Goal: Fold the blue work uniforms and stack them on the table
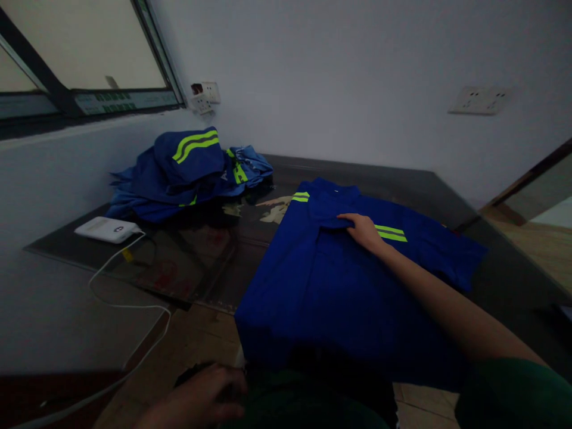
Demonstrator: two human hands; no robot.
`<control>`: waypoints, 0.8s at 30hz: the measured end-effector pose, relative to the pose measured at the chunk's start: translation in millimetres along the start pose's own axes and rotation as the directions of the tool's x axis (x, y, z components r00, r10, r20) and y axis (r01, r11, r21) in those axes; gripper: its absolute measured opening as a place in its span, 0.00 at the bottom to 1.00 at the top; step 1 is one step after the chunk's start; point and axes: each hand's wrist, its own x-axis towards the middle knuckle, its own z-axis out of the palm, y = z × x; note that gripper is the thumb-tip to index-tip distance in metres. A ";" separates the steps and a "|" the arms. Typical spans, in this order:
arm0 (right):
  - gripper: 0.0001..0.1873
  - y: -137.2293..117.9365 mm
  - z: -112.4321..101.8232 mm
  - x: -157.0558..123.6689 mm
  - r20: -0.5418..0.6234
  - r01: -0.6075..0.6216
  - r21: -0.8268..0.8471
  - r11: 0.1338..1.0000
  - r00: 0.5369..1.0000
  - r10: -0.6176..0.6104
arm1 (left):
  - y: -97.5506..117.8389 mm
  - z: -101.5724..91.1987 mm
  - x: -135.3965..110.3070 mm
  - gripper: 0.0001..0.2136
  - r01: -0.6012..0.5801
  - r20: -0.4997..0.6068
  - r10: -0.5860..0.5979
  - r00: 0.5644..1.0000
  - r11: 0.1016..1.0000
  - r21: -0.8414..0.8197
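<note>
A blue work shirt [330, 280] with yellow-green and grey stripes lies spread on the dark table, its collar toward the wall and its lower end hanging over the near edge. My right hand [363, 231] reaches across it from the right and pinches a folded flap of its cloth, likely sleeve, near the chest. The left side of the shirt is folded in; the other sleeve stretches out to the right. Low in the view, my left hand [208, 393] hangs in shadow short of the table, apart from the shirt, fingers loosely bent and thumb separate, with nothing visible in it.
A heap of crumpled blue striped garments [179, 173] sits at the table's back left corner. Nearer lies a white power bank [107, 229], its white cable [120, 305] trailing off the edge. The glossy dark tabletop [201, 262] meets the wall, which carries sockets [480, 100].
</note>
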 end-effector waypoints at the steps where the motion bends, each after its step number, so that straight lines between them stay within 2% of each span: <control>1: 0.28 0.0 0.9 -0.9 0.004 0.010 0.027 1.000 1.000 -0.010 | 12.7 -15.9 4.3 0.08 -0.070 0.031 0.074 0.997 0.991 -0.110; 2: 0.29 -0.1 1.7 -2.0 0.013 0.018 0.046 0.999 1.000 -0.019 | 25.8 -31.2 13.4 0.10 -0.135 0.025 0.142 0.990 0.974 -0.184; 3: 0.29 -0.2 2.2 -3.4 0.022 0.022 0.058 0.998 0.999 -0.023 | 38.0 -44.5 26.5 0.11 -0.195 -0.029 0.193 0.981 0.961 -0.198; 5: 0.28 -0.1 3.2 -6.7 0.038 0.031 0.078 0.996 0.999 -0.034 | 56.2 -62.2 59.8 0.14 -0.271 -0.249 0.257 0.934 0.962 -0.023; 6: 0.27 0.2 3.9 -8.8 0.042 0.044 0.090 0.995 0.998 -0.048 | 61.4 -65.9 76.6 0.17 -0.285 -0.280 0.306 0.910 0.952 0.116; 8: 0.28 1.1 6.6 -14.4 0.042 0.081 0.113 0.990 0.995 -0.086 | 64.8 -65.3 103.3 0.24 -0.282 -0.248 0.387 0.888 0.885 0.372; 10: 0.30 1.4 11.9 -22.1 0.038 0.102 0.123 0.987 0.993 -0.108 | 62.5 -58.7 116.6 0.27 -0.289 -0.170 0.430 0.887 0.803 0.522; 15: 0.29 0.2 28.8 -40.3 0.039 0.120 0.143 0.982 0.991 -0.127 | 60.8 -45.1 111.1 0.28 -0.288 -0.155 0.474 0.867 0.731 0.619; 20: 0.26 7.3 29.5 -38.2 0.060 0.215 0.157 0.964 0.972 -0.226 | 75.1 -34.4 107.5 0.32 -0.272 -0.126 0.433 0.893 0.741 0.614; 24: 0.26 14.3 24.8 -31.4 0.093 0.270 0.159 0.950 0.954 -0.287 | 82.3 -13.0 109.3 0.35 -0.245 -0.166 0.415 0.895 0.766 0.595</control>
